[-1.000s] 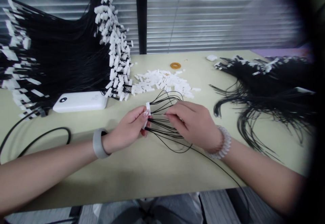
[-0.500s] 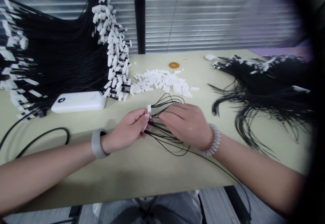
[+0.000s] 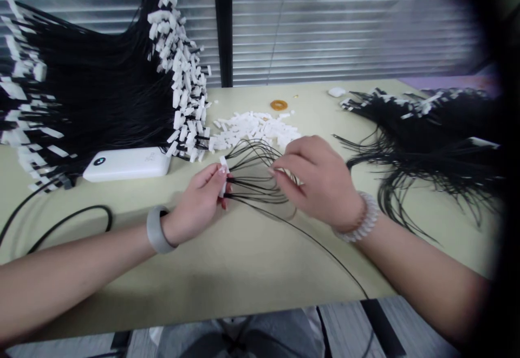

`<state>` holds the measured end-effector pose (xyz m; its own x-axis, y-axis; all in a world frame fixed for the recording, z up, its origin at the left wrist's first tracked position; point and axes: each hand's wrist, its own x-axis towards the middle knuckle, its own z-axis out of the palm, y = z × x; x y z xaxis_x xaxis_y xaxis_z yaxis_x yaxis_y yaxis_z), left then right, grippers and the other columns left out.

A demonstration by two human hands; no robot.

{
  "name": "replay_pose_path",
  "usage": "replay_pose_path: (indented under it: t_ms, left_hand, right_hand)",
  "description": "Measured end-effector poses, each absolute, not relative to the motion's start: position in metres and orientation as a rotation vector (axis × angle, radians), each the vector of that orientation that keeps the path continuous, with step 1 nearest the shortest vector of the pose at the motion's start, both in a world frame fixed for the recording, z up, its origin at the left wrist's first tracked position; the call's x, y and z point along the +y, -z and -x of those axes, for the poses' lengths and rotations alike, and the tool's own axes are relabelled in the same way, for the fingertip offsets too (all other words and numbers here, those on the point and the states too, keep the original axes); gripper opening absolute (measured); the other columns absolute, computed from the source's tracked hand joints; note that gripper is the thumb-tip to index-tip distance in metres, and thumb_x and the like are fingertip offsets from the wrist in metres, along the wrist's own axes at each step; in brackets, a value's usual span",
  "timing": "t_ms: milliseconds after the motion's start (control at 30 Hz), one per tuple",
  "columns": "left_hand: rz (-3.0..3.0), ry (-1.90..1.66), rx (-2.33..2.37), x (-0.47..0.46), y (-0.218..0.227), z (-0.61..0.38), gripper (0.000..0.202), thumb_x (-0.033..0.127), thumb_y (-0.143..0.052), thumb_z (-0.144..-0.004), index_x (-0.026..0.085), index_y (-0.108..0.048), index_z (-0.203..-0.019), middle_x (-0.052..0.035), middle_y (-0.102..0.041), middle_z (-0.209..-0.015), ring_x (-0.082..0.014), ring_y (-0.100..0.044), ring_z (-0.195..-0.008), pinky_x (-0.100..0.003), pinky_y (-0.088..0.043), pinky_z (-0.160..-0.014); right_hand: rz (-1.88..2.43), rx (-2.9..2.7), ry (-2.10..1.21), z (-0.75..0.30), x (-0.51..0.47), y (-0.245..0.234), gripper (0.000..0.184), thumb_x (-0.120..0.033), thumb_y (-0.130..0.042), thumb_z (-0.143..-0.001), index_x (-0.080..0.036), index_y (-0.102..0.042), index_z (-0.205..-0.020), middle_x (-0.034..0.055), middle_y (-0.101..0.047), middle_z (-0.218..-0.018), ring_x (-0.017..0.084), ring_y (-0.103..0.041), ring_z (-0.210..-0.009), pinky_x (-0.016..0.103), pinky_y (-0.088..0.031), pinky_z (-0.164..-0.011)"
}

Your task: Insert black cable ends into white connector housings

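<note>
Left hand (image 3: 201, 194) is clamped on small white rectangular plastic connectors (image 3: 224, 164), the thumb pressed over them, above the pale green surface (image 3: 244, 271). Thin black wires (image 3: 252, 180) fan out from the connectors towards the right hand (image 3: 319, 182), whose thumb and index tips come near each other beside the wires; whether they grip one, I cannot tell. One wire trails to the front edge. Behind lies a loose pile of small white plastic pieces (image 3: 252, 126), between a large white-tipped black wire bundle (image 3: 109, 87) at left and a tangled black wire heap (image 3: 439, 130) at right.
</note>
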<state>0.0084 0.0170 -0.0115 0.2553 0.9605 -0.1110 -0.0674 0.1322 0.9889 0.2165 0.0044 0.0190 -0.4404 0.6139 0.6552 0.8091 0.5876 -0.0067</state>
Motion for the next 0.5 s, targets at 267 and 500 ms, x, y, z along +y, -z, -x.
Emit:
replay_pose_path:
  t_ms: [267, 500]
  left_hand:
    - [-0.952, -1.121, 0.963, 0.018, 0.007, -0.009, 0.017, 0.032, -0.051, -0.084, 0.016, -0.05, -0.077, 0.0012, -0.047, -0.069, -0.0072, -0.048, -0.056, -0.019, -0.044, -0.049]
    - [-1.036, -1.104, 0.961, 0.019, 0.01, -0.009, 0.018, 0.033, -0.05, -0.084, 0.016, -0.05, -0.077, 0.001, -0.045, -0.071, -0.007, -0.047, -0.057, -0.018, -0.042, -0.047]
  right_hand:
    - [1.566, -2.737, -0.072, -0.232, -0.003, -0.029, 0.028, -0.032, -0.049, -0.079, -0.019, -0.059, -0.057, 0.0019, -0.056, -0.057, 0.012, -0.049, -0.054, 0.025, -0.029, -0.05]
    - [1.682, -2.201, 0.376, -0.256, -0.002, -0.042, 0.022, -0.032, -0.046, -0.079, -0.021, -0.065, -0.079, 0.0011, -0.056, -0.053, 0.014, -0.05, -0.052, 0.028, -0.033, -0.055]
